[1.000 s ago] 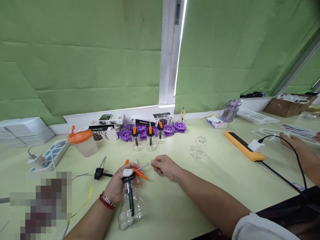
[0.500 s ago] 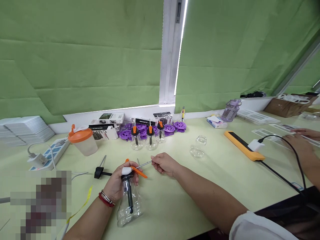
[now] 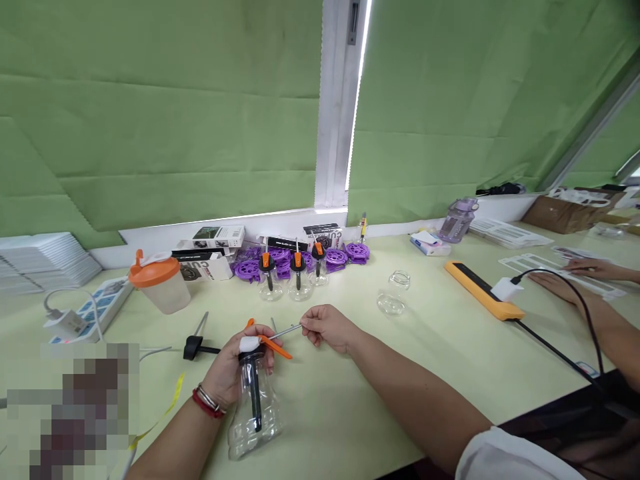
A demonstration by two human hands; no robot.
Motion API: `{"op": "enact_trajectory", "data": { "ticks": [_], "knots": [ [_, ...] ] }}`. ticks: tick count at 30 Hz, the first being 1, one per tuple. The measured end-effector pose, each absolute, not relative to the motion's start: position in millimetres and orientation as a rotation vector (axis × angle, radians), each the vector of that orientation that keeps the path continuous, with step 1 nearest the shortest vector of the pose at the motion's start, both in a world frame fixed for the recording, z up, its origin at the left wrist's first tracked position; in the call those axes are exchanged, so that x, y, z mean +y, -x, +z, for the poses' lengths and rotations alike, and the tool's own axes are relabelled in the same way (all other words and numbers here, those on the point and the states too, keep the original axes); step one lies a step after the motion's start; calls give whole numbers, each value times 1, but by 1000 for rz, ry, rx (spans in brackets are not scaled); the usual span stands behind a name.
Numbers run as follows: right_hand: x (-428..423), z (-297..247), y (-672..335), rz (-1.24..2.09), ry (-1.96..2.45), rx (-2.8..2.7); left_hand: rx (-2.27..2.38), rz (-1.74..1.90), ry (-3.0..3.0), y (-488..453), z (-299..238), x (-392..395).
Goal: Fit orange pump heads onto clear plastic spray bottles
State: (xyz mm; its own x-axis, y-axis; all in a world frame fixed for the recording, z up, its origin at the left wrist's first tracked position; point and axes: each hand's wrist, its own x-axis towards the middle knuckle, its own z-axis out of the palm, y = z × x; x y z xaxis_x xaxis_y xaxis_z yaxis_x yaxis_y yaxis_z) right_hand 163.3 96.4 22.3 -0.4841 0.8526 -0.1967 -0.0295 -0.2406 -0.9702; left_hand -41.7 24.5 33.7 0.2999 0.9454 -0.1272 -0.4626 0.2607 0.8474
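My left hand (image 3: 231, 370) is wrapped round the neck of a clear plastic bottle (image 3: 253, 413) that carries a black pump cap with an orange lever (image 3: 273, 347) and a black tube inside. My right hand (image 3: 327, 328) pinches the end of a thin metal rod (image 3: 286, 331) that runs to the pump head. A loose black pump part (image 3: 194, 345) lies on the table to the left of my left hand. Three assembled small bottles (image 3: 295, 279) stand further back.
An orange-lidded cup (image 3: 156, 283) and a power strip (image 3: 95, 305) sit at the left. Purple reels (image 3: 345, 255) and boxes (image 3: 215, 237) line the sill. An empty glass bottle (image 3: 394, 293) and an orange strip (image 3: 483, 291) with a plugged cable lie at the right, beside another person's hands (image 3: 575, 277).
My hands and the bottle have hardly moved; the view has shifted slightly. The other person's hands at the right have moved further onto the white sheets.
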Motion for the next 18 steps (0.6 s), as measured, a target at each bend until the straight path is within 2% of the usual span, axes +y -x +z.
{"op": "enact_trajectory", "data": {
  "ticks": [4, 9, 11, 14, 18],
  "knots": [
    [101, 20, -168, 1512, 1047, -1585, 745, 1102, -797, 43, 35, 26],
    [103, 15, -168, 558, 1236, -2293, 797, 1211, -799, 46, 39, 26],
    [102, 10, -164, 300, 1266, -2504, 809, 1250, -774, 47, 39, 25],
    [102, 4, -157, 133, 1344, -2623, 807, 1273, -743, 49, 39, 24],
    [105, 4, -153, 155, 1439, -2573, 805, 1273, -737, 50, 39, 25]
  ]
}}
